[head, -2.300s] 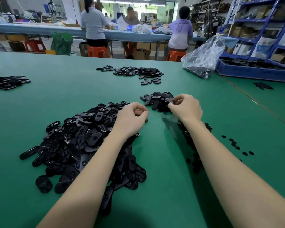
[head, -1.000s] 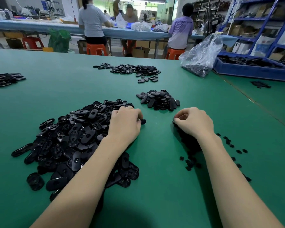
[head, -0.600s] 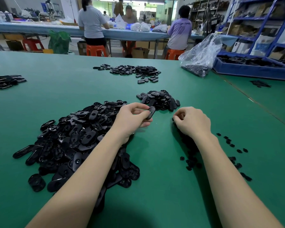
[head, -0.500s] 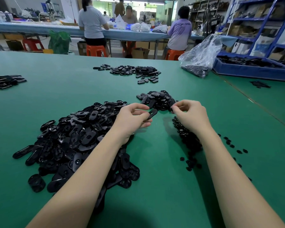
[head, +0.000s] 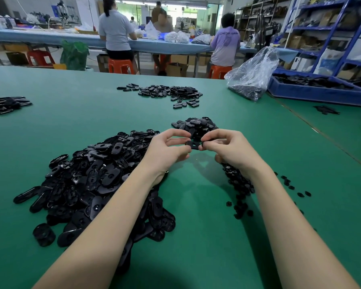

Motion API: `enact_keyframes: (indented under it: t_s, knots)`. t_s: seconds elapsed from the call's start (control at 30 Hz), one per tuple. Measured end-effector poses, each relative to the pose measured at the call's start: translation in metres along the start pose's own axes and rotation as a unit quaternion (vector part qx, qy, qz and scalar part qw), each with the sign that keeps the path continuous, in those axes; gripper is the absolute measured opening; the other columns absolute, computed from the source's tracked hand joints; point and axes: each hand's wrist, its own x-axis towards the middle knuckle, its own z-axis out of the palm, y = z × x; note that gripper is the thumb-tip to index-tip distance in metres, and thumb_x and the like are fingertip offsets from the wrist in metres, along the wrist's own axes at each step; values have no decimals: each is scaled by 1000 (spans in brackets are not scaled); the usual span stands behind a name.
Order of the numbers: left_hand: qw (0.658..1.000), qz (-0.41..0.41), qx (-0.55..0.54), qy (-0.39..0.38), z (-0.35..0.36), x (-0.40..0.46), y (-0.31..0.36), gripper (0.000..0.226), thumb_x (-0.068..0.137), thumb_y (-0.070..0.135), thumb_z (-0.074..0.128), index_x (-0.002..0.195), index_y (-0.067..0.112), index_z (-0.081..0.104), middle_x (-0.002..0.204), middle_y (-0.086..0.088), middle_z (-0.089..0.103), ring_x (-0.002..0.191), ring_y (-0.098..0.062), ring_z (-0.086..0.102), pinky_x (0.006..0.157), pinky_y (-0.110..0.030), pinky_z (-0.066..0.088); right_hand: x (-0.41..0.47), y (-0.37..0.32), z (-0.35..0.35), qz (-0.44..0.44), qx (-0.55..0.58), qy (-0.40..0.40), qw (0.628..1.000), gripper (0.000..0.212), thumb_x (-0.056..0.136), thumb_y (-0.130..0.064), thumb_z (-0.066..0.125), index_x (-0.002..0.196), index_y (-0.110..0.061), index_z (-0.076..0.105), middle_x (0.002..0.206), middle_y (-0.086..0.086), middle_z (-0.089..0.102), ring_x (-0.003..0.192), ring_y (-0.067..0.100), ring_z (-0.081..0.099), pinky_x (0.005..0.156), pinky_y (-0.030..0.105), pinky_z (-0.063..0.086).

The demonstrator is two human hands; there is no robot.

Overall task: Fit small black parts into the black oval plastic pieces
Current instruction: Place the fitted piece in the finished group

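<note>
Head view: both hands have come together above the green table since half a second ago, when they were still apart. The left hand pinches one oval piece at its near end, and the right hand now grips the other end with curled fingers, so the fitting step appears under way. Whether a small part sits under the right fingertips cannot be told. The big pile of ovals lies under the left forearm, the small parts under the right wrist, and a smaller heap just beyond the hands. A plastic bag and blue tray stand well apart. Nothing blocks the hands.
</note>
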Motion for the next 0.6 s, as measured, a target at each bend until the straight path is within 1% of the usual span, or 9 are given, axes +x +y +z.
enact_keyframes:
  t_s: [0.07, 0.13, 0.17, 0.23, 0.27, 0.37, 0.43, 0.53, 0.6]
  knots:
    - [1000, -6, -10, -2, -1, 1, -1, 29, 83, -12, 70, 98, 12, 73, 107, -15, 73, 90, -18, 69, 78, -28, 62, 1, 0, -1, 7, 12, -7, 1000, 7, 91, -13, 69, 93, -19, 69, 89, -1, 80, 42, 12, 44, 48, 22, 37]
    - [1000, -8, -19, -5, -1, 1, -1, 27, 82, -11, 72, 97, 12, 75, 106, -14, 73, 89, -17, 70, 76, -26, 61, 1, 0, -3, 13, 35, -14, 999, 7, 92, -14, 71, 92, -20, 68, 89, -3, 80, 40, 12, 44, 45, 20, 34]
    - [1000, -7, -23, -7, -1, 1, -1, 26, 82, -10, 72, 97, 12, 75, 103, -13, 74, 86, -16, 70, 72, -23, 59, 1, 0, -4, 15, 50, -13, 999, 9, 91, -13, 73, 89, -21, 69, 85, -6, 79, 40, 11, 43, 44, 19, 33]
    - [1000, -1, -24, -11, 0, 0, -1, 25, 83, -10, 73, 94, 12, 77, 94, -9, 76, 75, -13, 71, 63, -16, 54, 2, 0, -5, 21, 72, 0, 997, 12, 89, -11, 76, 83, -21, 74, 71, -11, 70, 41, 10, 36, 44, 16, 31]
    - [1000, 0, -25, -13, 0, 0, -1, 24, 83, -10, 72, 93, 11, 77, 91, -8, 76, 72, -12, 71, 62, -14, 52, 2, 0, -6, 25, 76, 6, 997, 13, 89, -10, 76, 82, -21, 74, 67, -12, 66, 41, 9, 33, 44, 16, 30]
    - [999, 3, -38, -12, 0, 0, -3, 24, 82, -11, 73, 96, 9, 77, 97, -13, 76, 78, -15, 72, 67, -17, 55, 2, -2, -6, 32, 48, 11, 998, 14, 84, -8, 77, 78, -20, 76, 64, -7, 63, 39, 10, 32, 42, 17, 29]
    - [999, 9, -32, -13, 0, -1, -3, 24, 82, -10, 74, 98, 8, 76, 99, -13, 76, 77, -13, 73, 65, -15, 53, 1, -3, -5, 35, 10, 15, 999, 14, 82, -8, 78, 75, -20, 77, 60, -5, 59, 40, 10, 34, 44, 17, 32]
    - [1000, 21, -5, -21, 1, -2, -2, 24, 82, -9, 74, 99, 8, 76, 90, -4, 78, 68, -6, 71, 57, -11, 49, 1, -2, -3, 45, -19, 21, 999, 10, 80, -11, 79, 75, -20, 78, 64, 0, 56, 44, 11, 34, 50, 23, 32]
    - [999, 27, 17, -27, 2, -3, -2, 24, 82, -7, 75, 99, 10, 76, 88, 1, 78, 68, -3, 70, 55, -9, 47, 2, -2, -2, 44, -32, 23, 998, 9, 79, -14, 80, 76, -22, 79, 66, 1, 54, 46, 11, 33, 51, 24, 30]
